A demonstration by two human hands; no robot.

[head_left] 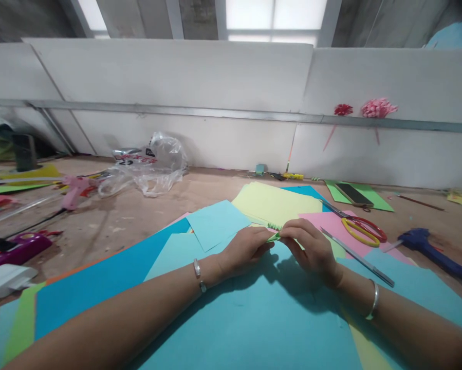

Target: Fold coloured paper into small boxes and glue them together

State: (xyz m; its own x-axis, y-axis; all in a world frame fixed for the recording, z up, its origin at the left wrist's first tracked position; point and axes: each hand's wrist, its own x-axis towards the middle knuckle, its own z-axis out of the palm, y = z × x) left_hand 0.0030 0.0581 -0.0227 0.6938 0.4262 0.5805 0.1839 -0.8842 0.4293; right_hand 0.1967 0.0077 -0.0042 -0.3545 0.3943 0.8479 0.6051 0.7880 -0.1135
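Note:
Between the fingertips of both hands is a small folded strip of green paper (274,237). My left hand (248,247) pinches its left end, fingers closed. The other end is gripped by my right hand (310,247), thumb and fingers pressed together. Just behind the fingers lies a light green coiled paper curl (274,226). Both hands are above a large light blue sheet (254,324). Small light blue paper pieces (219,221) lie beyond my left hand. A silver craft knife or pen-like tool (364,259) rests right of my right hand.
Scissors with red and yellow handles (364,230) and a blue glue gun (433,252) lie at right. A phone (354,195) rests on green paper. At left are a pink glue gun (74,190), a purple power strip (18,249) and a plastic bag (149,164). A white partition (177,72) stands behind.

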